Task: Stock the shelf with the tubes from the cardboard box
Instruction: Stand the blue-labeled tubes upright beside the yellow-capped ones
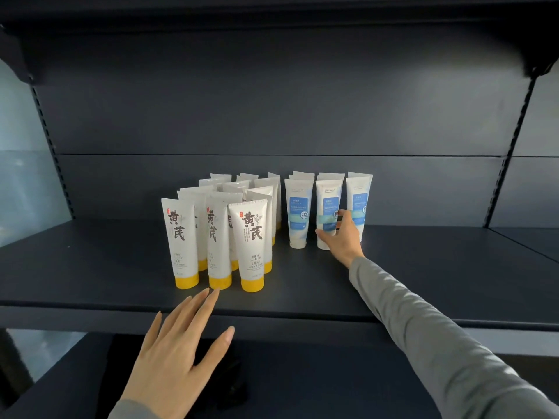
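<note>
Dark grey metal shelving fills the head view: a flat back panel (272, 101) between slotted uprights (51, 140), and a wide matte shelf board (423, 267) running across the middle of the frame. Below its front edge lies a lower board (302, 388) in shadow.

On the shelf board, left of centre, stands a cluster of white plastic yellow-capped tubes (251, 237), cap down and upright, with large dark characters on their fronts. Three stand in the front row near the front edge, and more are packed close behind them in rows towards the panel. Just beside them to the right, a little further back, stand the white blue-labelled tubes (298, 213) with white caps, also cap down, in three short files.

The right hand (341, 237), reaching out of a long grey sleeve (438, 337), holds the middle front tube (328, 201) of the blue group: the thumb lies on its lower left side and the fingers curl round its right side. That tube stands on the board.

The left hand (175, 355) is flat and palm down in front of the shelf, fingers straight and slightly spread, thumb held wide. Its longest fingertips reach over the front edge, just beside the yellow cap of the middle front tube there; whether they touch it cannot be told.
</note>
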The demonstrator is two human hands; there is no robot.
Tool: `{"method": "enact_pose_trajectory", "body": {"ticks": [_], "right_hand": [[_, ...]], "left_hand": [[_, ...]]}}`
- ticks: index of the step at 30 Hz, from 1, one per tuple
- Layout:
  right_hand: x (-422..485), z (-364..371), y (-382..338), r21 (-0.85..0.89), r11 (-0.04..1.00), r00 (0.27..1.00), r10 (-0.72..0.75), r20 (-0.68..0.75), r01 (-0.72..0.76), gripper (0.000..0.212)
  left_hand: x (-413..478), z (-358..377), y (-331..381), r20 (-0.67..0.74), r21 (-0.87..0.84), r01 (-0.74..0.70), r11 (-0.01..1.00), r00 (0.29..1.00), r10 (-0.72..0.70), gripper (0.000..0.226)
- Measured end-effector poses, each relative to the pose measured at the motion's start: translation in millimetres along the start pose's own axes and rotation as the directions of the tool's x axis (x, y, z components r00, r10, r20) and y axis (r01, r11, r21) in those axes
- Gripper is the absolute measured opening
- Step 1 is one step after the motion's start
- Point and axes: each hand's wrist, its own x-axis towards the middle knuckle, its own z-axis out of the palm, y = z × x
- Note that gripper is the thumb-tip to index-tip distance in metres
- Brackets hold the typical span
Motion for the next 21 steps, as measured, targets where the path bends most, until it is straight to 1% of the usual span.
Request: {"method": "enact_pose_trajectory", "body": {"ticks": [7,9,10,13,15,16,19,21], "right_hand": [[-5.9,-6.9,-1.1,-0.065,0.998,0.999,0.015,0.037,-0.013,0.055],[-11.1,-13.4,-4.5,-0.121,0.993,1.0,-0.006,0.026,0.009,0.055],[-14.5,-17.7,-6.5,-0.181,0.983,0.999,-0.028,0.022,0.031,0.055],[-26.7,-34.5,-12.9,-0.388,0.914,0.993,-0.11,0.037,0.116,0.057],[-36.6,-48.3,-16.9,-0.484,0.86,0.987,-0.156,0.047,0.159,0.059],[-42.5,-55.7,-18.3,-0.522,0.836,0.984,-0.168,0.051,0.17,0.06],[-65.4,-78.0,-20.7,-0.616,0.768,0.984,-0.163,0.076,0.174,0.062],[-84.8,-91.6,-21.4,-0.658,0.736,0.986,-0.153,0.068,0.159,0.063]], "left_hand": [[-3.8,-0.2,3.1,0.027,0.07,-0.016,0.997,1.0,0.014,0.094],[-3.5,-0.2,2.5,0.034,0.086,-0.023,0.996,0.999,0.02,0.095],[-3.0,-0.4,2.0,0.034,0.086,-0.026,0.996,0.999,0.023,0.095],[-1.3,-0.2,0.3,0.036,0.082,-0.042,0.996,0.999,0.039,0.094],[0.2,1.3,1.0,0.035,0.074,-0.057,0.996,0.998,0.055,0.094],[0.9,2.0,2.2,0.035,0.064,-0.064,0.996,0.997,0.062,0.094],[1.9,5.6,6.3,0.031,0.019,-0.095,0.995,0.995,0.094,0.081],[3.3,8.4,9.4,0.024,-0.011,-0.118,0.993,0.993,0.119,0.083]]}}
